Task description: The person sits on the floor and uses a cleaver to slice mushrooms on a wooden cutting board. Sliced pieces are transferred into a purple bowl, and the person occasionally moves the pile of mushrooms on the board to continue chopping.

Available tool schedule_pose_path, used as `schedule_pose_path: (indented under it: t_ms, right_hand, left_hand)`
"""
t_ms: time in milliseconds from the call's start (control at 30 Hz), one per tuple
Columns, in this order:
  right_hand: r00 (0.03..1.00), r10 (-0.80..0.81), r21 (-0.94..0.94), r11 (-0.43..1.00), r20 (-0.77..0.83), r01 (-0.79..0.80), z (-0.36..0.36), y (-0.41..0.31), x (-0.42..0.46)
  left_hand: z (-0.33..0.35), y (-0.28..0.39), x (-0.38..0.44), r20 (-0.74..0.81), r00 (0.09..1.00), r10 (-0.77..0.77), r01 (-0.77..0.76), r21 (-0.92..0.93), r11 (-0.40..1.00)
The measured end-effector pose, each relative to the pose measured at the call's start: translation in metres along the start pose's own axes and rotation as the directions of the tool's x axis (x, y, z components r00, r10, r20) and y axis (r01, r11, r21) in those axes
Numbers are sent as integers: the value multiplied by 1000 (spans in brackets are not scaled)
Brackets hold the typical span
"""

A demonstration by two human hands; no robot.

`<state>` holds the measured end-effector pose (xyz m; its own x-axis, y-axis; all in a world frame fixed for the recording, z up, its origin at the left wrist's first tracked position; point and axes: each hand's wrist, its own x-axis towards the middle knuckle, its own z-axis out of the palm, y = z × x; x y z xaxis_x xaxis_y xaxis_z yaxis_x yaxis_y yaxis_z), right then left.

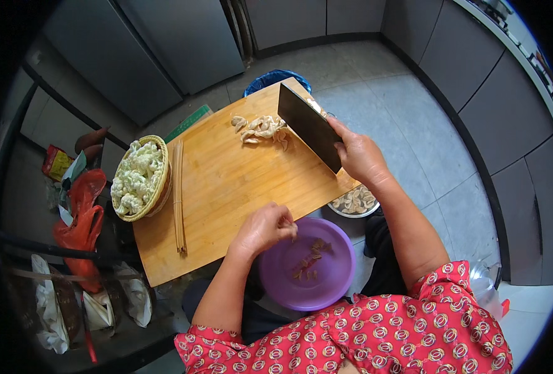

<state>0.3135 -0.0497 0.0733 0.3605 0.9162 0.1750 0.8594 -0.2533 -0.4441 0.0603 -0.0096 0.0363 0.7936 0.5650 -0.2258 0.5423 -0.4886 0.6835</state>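
My right hand [361,156] grips a Chinese cleaver [308,126], its broad dark blade standing on edge across the wooden cutting board [215,187]. Left of the blade lies a small heap of pale, curled meat pieces [261,128]. Over the rim of a purple plastic basin [276,285], my left hand [265,229] has its fingers curled together; whether they pinch a small scrap is too blurred to tell. Several brownish scraps [315,255] lie on the basin's bottom. Partly under the board's right corner, a round metal dish holds more cut pieces [355,202].
On the board's left side are a wicker basket of cauliflower florets [138,175] and a bundle of thin wooden skewers [178,196]. A blue-lined bin [276,78] stands beyond the far edge. To the left, a dark rack holds a red plastic bag [82,219]. Grey cabinets [482,98] line the right.
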Motion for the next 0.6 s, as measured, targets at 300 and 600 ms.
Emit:
schedule_pose_path:
  t_ms: [300,600]
  right_hand:
    - [979,-154,-101,981,131,168,-10,-33,-18]
    - [960,-197,92,979,197,182,-12,-50,-38]
  left_hand:
    - [-14,-20,-1,-196,961,-193,178,-91,980]
    - [-44,-50,-6,-542,788,-292,409,106,906]
